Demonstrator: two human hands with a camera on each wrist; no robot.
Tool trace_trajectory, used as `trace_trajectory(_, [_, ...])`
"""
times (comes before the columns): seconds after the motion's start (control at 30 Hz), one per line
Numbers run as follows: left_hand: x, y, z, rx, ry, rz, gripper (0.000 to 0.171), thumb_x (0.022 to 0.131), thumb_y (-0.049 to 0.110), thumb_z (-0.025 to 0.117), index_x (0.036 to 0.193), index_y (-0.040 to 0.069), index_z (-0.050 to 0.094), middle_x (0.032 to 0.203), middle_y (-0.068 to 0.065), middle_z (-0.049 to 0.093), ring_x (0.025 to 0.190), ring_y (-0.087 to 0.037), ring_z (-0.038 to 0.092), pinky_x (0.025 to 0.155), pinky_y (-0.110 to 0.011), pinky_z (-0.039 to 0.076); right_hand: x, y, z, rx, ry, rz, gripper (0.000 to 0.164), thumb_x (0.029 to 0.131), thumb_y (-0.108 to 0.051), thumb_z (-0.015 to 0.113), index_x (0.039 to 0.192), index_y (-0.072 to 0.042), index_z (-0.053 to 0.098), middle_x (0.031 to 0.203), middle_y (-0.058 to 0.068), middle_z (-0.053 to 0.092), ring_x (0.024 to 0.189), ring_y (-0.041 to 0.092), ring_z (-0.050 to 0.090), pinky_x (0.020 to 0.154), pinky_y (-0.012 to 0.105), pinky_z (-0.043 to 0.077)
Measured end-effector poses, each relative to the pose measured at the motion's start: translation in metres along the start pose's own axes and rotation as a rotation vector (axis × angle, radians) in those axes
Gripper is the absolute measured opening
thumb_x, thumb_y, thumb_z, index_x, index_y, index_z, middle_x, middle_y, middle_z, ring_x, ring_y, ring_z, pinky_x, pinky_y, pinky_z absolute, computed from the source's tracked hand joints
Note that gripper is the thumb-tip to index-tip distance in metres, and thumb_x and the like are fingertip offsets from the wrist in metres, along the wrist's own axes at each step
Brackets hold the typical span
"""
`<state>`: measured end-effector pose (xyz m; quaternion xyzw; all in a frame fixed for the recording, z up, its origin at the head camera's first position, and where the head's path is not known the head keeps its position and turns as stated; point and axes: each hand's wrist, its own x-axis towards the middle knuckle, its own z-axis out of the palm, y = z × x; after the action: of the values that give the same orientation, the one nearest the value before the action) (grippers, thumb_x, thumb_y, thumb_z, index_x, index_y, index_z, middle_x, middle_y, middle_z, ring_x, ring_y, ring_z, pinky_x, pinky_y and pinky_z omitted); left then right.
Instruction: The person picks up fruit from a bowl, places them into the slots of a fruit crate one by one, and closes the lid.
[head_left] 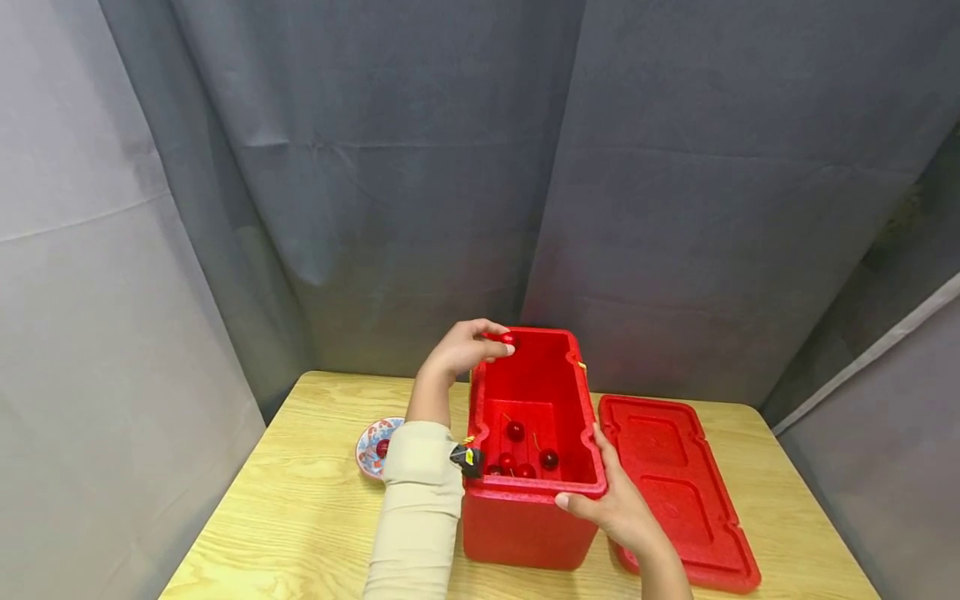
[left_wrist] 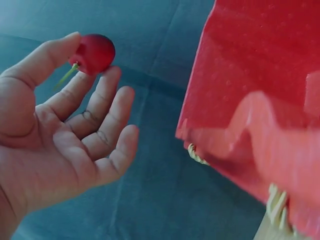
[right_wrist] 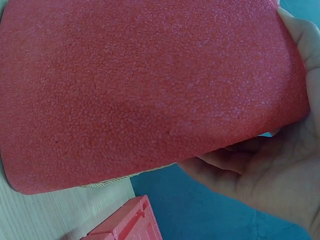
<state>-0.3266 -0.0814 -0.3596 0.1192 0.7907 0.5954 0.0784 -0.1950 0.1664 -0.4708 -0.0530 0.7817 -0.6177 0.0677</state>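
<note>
My left hand (head_left: 467,347) pinches a red cherry (left_wrist: 96,54) between thumb and fingers, near the far left rim of an open red foam box (head_left: 536,531). A green stem sticks out of the cherry in the left wrist view, and the other fingers are loosely bent. Several cherries (head_left: 549,458), some with stems, lie on the floor of the box towards its near end. At the near right corner, my right hand (head_left: 621,507) grips the box, its thumb on the near side and its fingers along the right side.
A patterned plate (head_left: 369,454) with a cherry (head_left: 382,448) stands left of the box, partly hidden by my left sleeve (head_left: 420,508). The red lid (head_left: 678,492) lies to the right on the wooden table (head_left: 277,500). Grey curtains (head_left: 420,208) hang behind.
</note>
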Motion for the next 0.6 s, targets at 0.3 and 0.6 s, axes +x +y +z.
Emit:
trace_trajectory(0.3, [0.016,-0.013,0.010,-0.105,-0.071,-0.147,0.028,0.082,0.012,0.069,0.109,0.008,0.063,0.086,-0.003,0.065,0.071,-0.015,0.057,0.051,-0.024,0.036,0.001,0.002,0.001,0.009,-0.006,0.016,0.107,0.069,-0.024,0.080,0.148,-0.026,0.009,0.141,0.016,0.034,0.119,0.038,0.041,0.078,0.044,0.050])
trace_trajectory(0.6, [0.022,-0.021,0.018,-0.083,-0.086,-0.199,0.032,0.080,0.007,0.070,0.110,0.004,0.062,0.076,-0.002,0.062,0.058,-0.013,0.051,0.050,-0.022,0.034,0.002,0.000,0.002,0.013,-0.005,0.003,0.107,0.068,-0.023,0.081,0.148,-0.025,0.011,0.140,0.015,0.034,0.119,0.038,0.041,0.077,0.043,0.051])
